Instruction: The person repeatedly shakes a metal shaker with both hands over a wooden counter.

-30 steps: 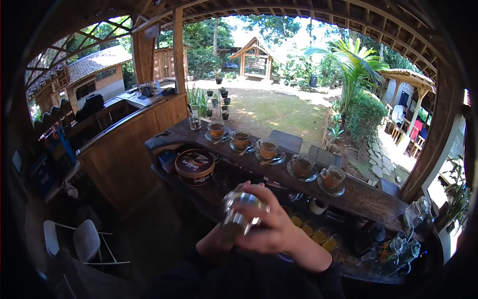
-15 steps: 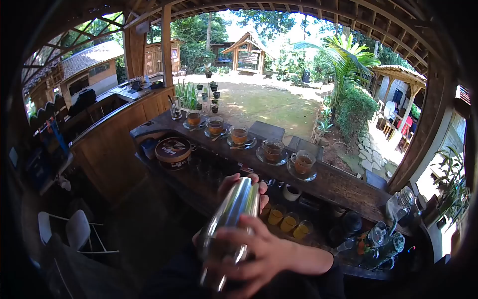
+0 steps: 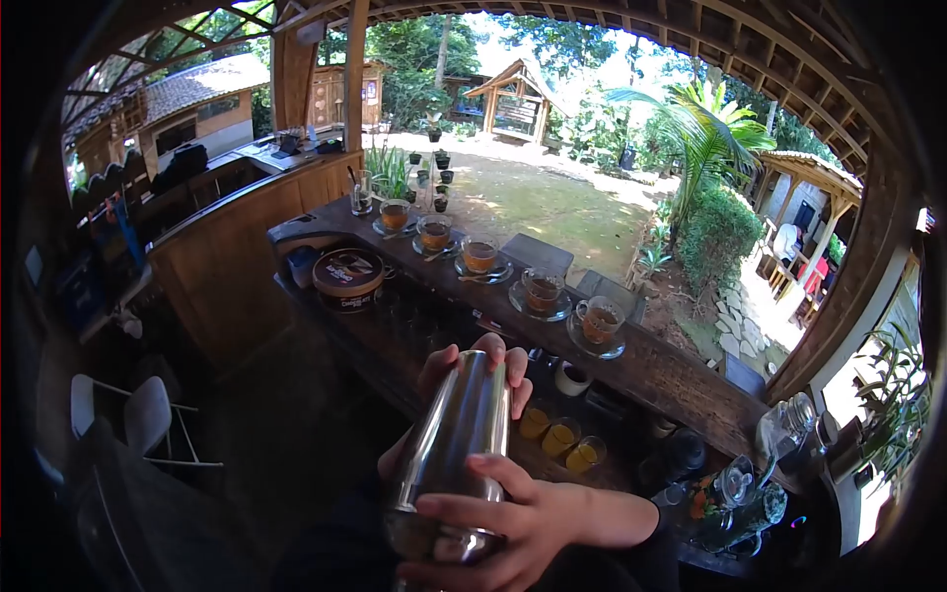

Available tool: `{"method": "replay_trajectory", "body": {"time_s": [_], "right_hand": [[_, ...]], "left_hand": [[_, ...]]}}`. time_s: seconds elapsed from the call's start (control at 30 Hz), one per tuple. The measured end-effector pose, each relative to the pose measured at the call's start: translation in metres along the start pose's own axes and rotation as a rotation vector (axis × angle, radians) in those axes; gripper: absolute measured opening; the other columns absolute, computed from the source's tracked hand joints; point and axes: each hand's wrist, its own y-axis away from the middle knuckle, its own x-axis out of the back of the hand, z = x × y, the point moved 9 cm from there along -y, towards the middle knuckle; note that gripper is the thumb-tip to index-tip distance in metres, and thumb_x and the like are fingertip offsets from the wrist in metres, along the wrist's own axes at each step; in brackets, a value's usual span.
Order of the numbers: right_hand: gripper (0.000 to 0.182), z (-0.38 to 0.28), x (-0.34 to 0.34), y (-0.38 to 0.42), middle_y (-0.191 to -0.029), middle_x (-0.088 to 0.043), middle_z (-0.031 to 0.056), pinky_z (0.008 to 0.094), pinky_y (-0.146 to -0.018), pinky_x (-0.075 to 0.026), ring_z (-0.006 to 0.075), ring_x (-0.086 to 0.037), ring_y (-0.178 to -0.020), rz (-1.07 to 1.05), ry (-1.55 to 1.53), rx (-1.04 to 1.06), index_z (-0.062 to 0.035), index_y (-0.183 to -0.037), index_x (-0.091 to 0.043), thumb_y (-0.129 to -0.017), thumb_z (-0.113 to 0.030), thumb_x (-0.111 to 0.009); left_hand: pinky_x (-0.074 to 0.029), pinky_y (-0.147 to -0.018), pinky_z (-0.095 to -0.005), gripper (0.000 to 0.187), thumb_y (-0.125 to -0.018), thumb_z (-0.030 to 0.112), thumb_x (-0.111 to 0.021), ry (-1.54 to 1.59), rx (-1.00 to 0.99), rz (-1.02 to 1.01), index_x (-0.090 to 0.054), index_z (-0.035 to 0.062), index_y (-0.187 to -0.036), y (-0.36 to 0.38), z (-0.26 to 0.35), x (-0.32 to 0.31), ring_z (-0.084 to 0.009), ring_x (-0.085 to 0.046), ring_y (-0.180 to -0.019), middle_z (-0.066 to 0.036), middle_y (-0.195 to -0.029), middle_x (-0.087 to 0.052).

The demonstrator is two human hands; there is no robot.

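A shiny metal cocktail shaker (image 3: 456,434) is tilted in front of me, its narrower end pointing away. My left hand (image 3: 516,367) reaches behind it, with the fingers wrapped over the far end. Around the near, wider part closes my right hand (image 3: 523,518), thumb on top and fingers across the front. The palm of the left hand is hidden by the metal. Just past the shaker, three small glasses of yellow-orange drink (image 3: 559,435) stand on the lower counter, beside a white mug (image 3: 572,379) with dark contents.
Several glass cups of amber drink, one a teacup (image 3: 479,255), stand on saucers along the wooden bar ledge (image 3: 681,395). A round brown tub (image 3: 348,279) sits at left. Glass jars (image 3: 786,426) and pitchers (image 3: 735,481) crowd the right end. A white chair (image 3: 148,414) is at lower left.
The shaker has tipped slightly more upright and shifted a little, with both hands still around it. The blur on my right hand has lessened. The view has turned slightly.
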Motion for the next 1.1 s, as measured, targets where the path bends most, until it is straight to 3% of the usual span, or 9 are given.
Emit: {"method": "replay_trajectory", "body": {"time_s": [0.1, 0.27, 0.33, 0.37, 0.47, 0.6, 0.67, 0.93, 1.1], "right_hand": [[0.059, 0.036, -0.016, 0.026, -0.128, -0.051, 0.0008, 0.0599, -0.092, -0.035, 0.0417, -0.046, -0.117, 0.147, 0.018, -0.074, -0.0429, -0.118, -0.046, -0.069, -0.024, -0.071], [0.051, 0.134, -0.054, 0.087, -0.119, -0.054, 0.0155, 0.0585, -0.092, -0.038, 0.0447, -0.046, -0.115, 0.378, -0.165, -0.647, -0.0253, -0.112, -0.054, -0.067, -0.014, -0.074], [0.047, 0.104, -0.045, 0.035, -0.118, -0.054, 0.0152, 0.0597, -0.091, -0.037, 0.0441, -0.047, -0.114, 0.224, -0.118, -0.306, -0.0258, -0.111, -0.056, -0.068, -0.016, -0.072], [0.045, 0.086, -0.041, 0.011, -0.118, -0.056, 0.0122, 0.061, -0.092, -0.035, 0.0437, -0.048, -0.113, 0.239, -0.068, -0.167, -0.0304, -0.112, -0.056, -0.071, -0.018, -0.07], [0.045, 0.073, -0.06, -0.004, -0.125, -0.053, -0.0001, 0.0575, -0.096, -0.032, 0.039, -0.046, -0.119, 0.05, -0.035, -0.177, -0.0381, -0.108, -0.056, -0.068, -0.023, -0.071], [0.048, 0.167, -0.098, 0.038, -0.121, -0.052, 0.0099, 0.0544, -0.092, -0.039, 0.0412, -0.047, -0.114, 0.22, -0.081, -0.441, -0.0237, -0.108, -0.056, -0.066, -0.017, -0.076], [0.061, 0.204, -0.101, 0.07, -0.123, -0.048, 0.0177, 0.0616, -0.093, -0.035, 0.0466, -0.045, -0.116, 0.524, -0.237, -0.715, -0.02, -0.112, -0.046, -0.064, -0.011, -0.082], [0.027, 0.119, -0.1, -0.024, -0.119, -0.055, 0.0025, 0.0612, -0.097, -0.028, 0.0439, -0.046, -0.114, 0.272, 0.007, 0.001, -0.0275, -0.099, -0.062, -0.073, -0.033, -0.068], [0.049, 0.214, -0.125, 0.049, -0.119, -0.053, 0.0159, 0.0602, -0.092, -0.037, 0.0501, -0.046, -0.112, 0.434, -0.1, -0.755, -0.0171, -0.105, -0.056, -0.063, -0.019, -0.081]], "left_hand": [[-0.049, -0.074, -0.043, 0.043, -0.09, 0.046, -0.046, 0.205, 0.166, 0.086, -0.05, 0.008, -0.11, 0.015, -0.005, 0.055, -0.0318, -0.05, -0.088, -0.012, -0.104, -0.045], [-0.05, -0.083, -0.0405, 0.041, -0.086, 0.045, -0.055, 0.693, -0.107, 0.236, -0.054, 0.0091, -0.107, 0.067, -0.01, 0.128, -0.0271, -0.058, -0.09, -0.013, -0.107, -0.055], [-0.049, -0.082, -0.0417, 0.04, -0.088, 0.044, -0.052, 0.104, -0.111, 0.908, -0.054, 0.0091, -0.107, 0.088, 0.029, 0.133, -0.0274, -0.058, -0.09, -0.013, -0.105, -0.054], [-0.05, -0.079, -0.041, 0.04, -0.089, 0.044, -0.049, 0.263, 0.25, 0.337, -0.052, 0.0095, -0.109, 0.043, 0.02, 0.103, -0.0289, -0.058, -0.087, -0.013, -0.108, -0.052], [-0.05, -0.074, -0.04, 0.041, -0.089, 0.045, -0.047, 0.027, 0.077, 0.102, -0.054, 0.0096, -0.108, 0.013, 0.067, 0.055, -0.0296, -0.058, -0.081, -0.014, -0.097, -0.055], [-0.048, -0.088, -0.0435, 0.038, -0.093, 0.039, -0.048, 0.8, 0.05, 0.427, -0.05, 0.0124, -0.121, 0.085, 0.062, 0.155, -0.0288, -0.056, -0.105, -0.009, -0.119, -0.053], [-0.049, -0.087, -0.0424, 0.033, -0.093, 0.031, -0.044, 0.202, -0.003, 0.436, -0.056, 0.0069, -0.111, 0.064, 0.087, 0.139, -0.0242, -0.061, -0.097, -0.011, -0.107, -0.061], [-0.049, -0.077, -0.0464, 0.044, -0.091, 0.045, -0.044, 0.161, 0.148, 0.036, -0.049, 0.0072, -0.113, 0.011, 0.133, 0.086, -0.0362, -0.053, -0.091, -0.015, -0.108, -0.046], [-0.048, -0.09, -0.0398, 0.037, -0.088, 0.04, -0.052, 0.483, -0.088, 0.455, -0.058, 0.0089, -0.107, 0.068, 0.102, 0.161, -0.0243, -0.059, -0.101, -0.008, -0.106, -0.061]]}}
